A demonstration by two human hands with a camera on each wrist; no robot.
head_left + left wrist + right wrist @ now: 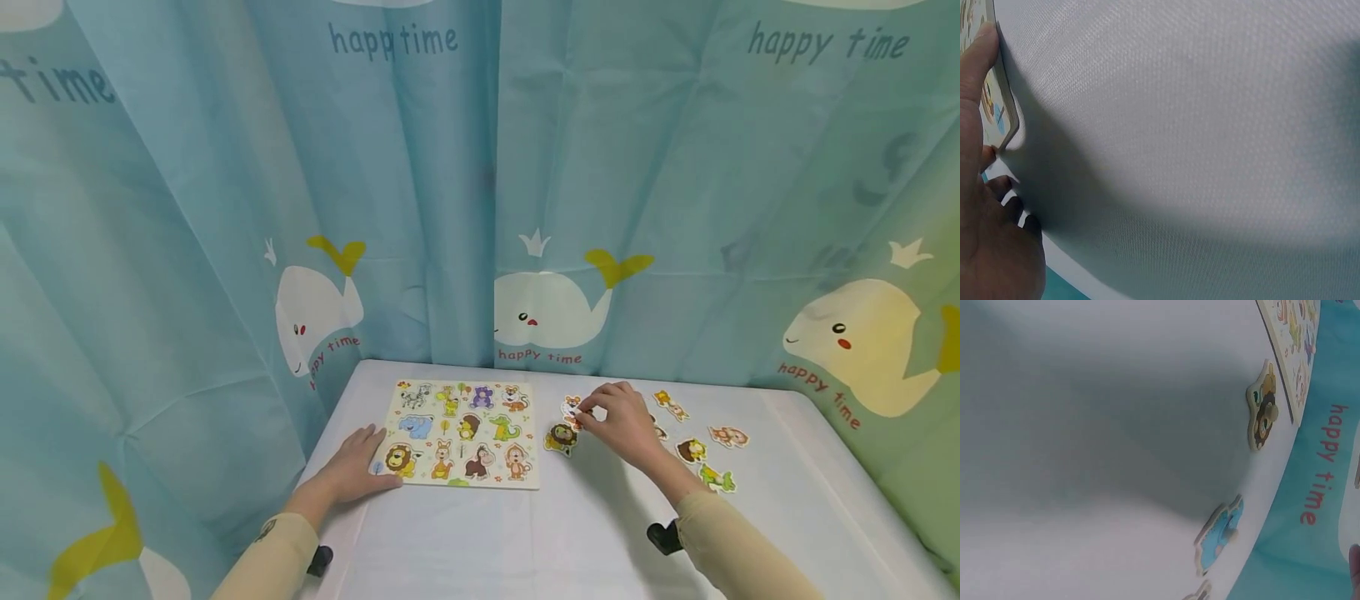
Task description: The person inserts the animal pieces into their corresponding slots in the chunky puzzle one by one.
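A pale wooden puzzle board [457,477] printed with animals lies on the table's left half. My left hand [352,468] holds its near left corner, thumb on the near edge and fingers along the left side. In the left wrist view the thumb [977,59] overlaps the board's rim [1011,119]. To the right of the board, my right hand [624,421] pinches a tiger puzzle piece [571,408] at fingertip level. Just below that piece lies a lion piece [561,439], whose knob shows in the right wrist view. Only a sliver of the right hand [1355,569] appears there.
Several loose animal pieces lie right of my right hand, including a lying monkey [729,436], a hedgehog [692,451], a crocodile [717,478] and a giraffe-like one [670,405]. A blue piece [1217,534] shows in the right wrist view. A whale-printed curtain [450,208] hangs behind the table.
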